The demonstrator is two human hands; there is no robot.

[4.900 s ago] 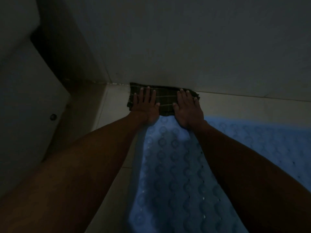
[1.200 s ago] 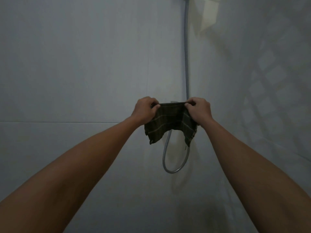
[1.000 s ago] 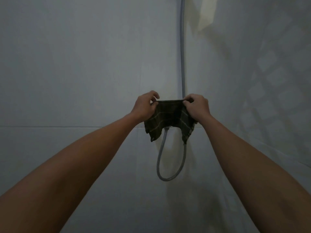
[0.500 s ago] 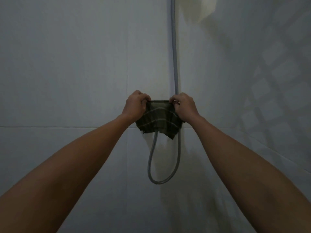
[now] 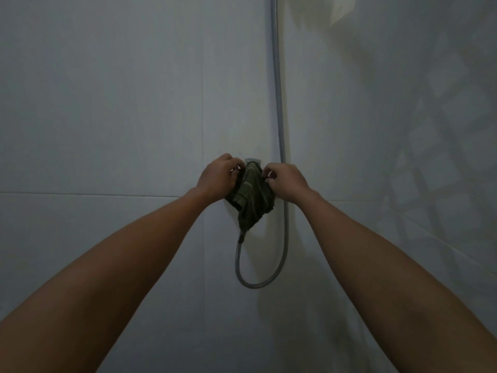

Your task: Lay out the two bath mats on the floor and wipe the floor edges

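Since a moment ago my hands have drawn together, bunching the checked cloth over the metal wall fitting. My left hand and right hand both pinch its top edge; it hangs between them, long axis downward, above the shower hose loop.

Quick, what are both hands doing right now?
Left hand: pinching the dark green cloth at its top edge.
Right hand: pinching the same cloth.

Both hands raised, fingers curled
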